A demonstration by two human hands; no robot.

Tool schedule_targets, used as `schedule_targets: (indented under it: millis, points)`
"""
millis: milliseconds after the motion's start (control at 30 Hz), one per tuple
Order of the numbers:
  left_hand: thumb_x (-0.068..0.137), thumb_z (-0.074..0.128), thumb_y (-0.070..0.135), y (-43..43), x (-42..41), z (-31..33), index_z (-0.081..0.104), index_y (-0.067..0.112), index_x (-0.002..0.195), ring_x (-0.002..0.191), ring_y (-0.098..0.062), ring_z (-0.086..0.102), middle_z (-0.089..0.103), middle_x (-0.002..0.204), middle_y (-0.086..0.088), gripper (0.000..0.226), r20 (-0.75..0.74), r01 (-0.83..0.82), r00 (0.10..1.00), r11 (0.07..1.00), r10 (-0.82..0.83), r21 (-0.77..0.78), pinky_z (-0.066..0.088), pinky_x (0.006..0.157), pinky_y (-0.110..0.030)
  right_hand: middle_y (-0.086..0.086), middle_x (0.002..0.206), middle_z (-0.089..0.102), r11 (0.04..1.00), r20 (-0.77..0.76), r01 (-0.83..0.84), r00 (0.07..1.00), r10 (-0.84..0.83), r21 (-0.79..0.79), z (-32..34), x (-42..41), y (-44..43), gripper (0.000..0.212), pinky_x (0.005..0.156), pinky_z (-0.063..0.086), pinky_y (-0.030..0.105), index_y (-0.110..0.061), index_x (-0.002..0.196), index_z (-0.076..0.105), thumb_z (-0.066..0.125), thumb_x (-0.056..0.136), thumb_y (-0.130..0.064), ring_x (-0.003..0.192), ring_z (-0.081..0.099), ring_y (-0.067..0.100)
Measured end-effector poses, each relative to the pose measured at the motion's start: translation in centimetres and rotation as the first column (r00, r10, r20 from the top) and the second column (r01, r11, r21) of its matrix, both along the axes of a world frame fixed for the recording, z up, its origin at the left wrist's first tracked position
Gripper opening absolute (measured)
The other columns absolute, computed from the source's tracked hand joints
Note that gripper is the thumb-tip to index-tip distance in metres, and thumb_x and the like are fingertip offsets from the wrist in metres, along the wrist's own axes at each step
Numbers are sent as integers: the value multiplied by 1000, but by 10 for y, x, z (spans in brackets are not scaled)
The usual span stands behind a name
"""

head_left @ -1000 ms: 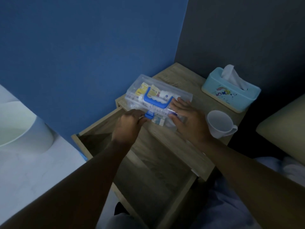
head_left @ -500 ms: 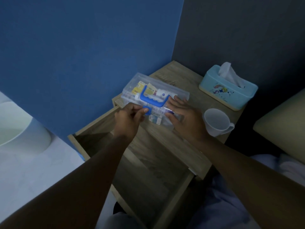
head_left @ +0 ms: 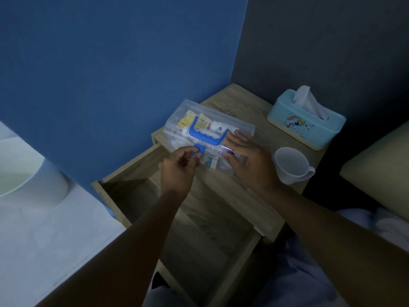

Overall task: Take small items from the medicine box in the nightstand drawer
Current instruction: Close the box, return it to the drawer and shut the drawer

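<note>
Medicine box (head_left: 210, 131) sits closed on the tabletop (head_left: 241, 103), under my fingers. My left hand (head_left: 179, 171) pinches its blue latch (head_left: 198, 150); my right hand (head_left: 247, 160) lies flat on the lid, fingers spread. Drawer (head_left: 199, 229) open below.

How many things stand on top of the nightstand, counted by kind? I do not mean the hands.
Clear medicine box with blue handle: 1
Light blue tissue box: 1
White mug: 1
Total: 3

Left hand (head_left: 177, 171) pinches medicine box (head_left: 208, 131) blue latch (head_left: 198, 150); right hand (head_left: 250, 160) flat on lid
</note>
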State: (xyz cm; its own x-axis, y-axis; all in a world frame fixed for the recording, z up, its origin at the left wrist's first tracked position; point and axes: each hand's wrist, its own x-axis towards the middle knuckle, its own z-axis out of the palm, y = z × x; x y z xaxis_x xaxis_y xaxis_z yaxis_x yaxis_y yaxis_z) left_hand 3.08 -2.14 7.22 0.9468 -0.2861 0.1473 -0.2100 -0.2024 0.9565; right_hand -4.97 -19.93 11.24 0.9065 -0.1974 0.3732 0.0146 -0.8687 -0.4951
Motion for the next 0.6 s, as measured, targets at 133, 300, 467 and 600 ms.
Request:
schedule_targets:
  millis: [133, 300, 467, 600]
  points:
    - [83, 71, 33, -3, 1, 0, 61, 30, 109, 90, 10, 66, 69, 94, 16, 28, 25, -43, 999, 992, 41, 119, 56, 73, -13, 11, 138, 61, 1000, 2, 1, 1000, -1, -5, 0, -1, 0, 37, 116, 38, 46, -4, 128, 63, 68, 94, -16, 137, 50, 21]
    - [86, 69, 26, -6, -7, -4, 55, 37, 106, 86, 29, 55, 59, 84, 27, 26, 104, -49, 994, 991, 37, 121, 39, 68, 8, 11, 138, 61, 1000, 9, -1, 1000, 1, 0, 0, -1, -1, 37, 117, 38, 44, -4, 128, 63, 68, 93, -16, 137, 50, 21]
    - [94, 59, 31, -6, -3, -15, 62, 27, 107, 88, 24, 56, 63, 91, 17, 14, 121, -27, 993, 980, 3, 197, 40, 72, 6, 11, 137, 62, 1000, 21, -6, 1000, 6, -15, -2, 0, -2, 37, 116, 38, 43, -4, 128, 63, 69, 93, -16, 136, 51, 20]
    - [94, 59, 27, -7, 2, -14, 61, 34, 94, 83, 16, 59, 61, 82, 20, 6, 116, 39, 991, 965, -71, 260, 43, 68, 0, 11, 138, 61, 1000, 15, -4, 1000, 4, 7, -1, -1, -3, 38, 118, 37, 42, -5, 128, 63, 69, 92, -16, 137, 50, 19]
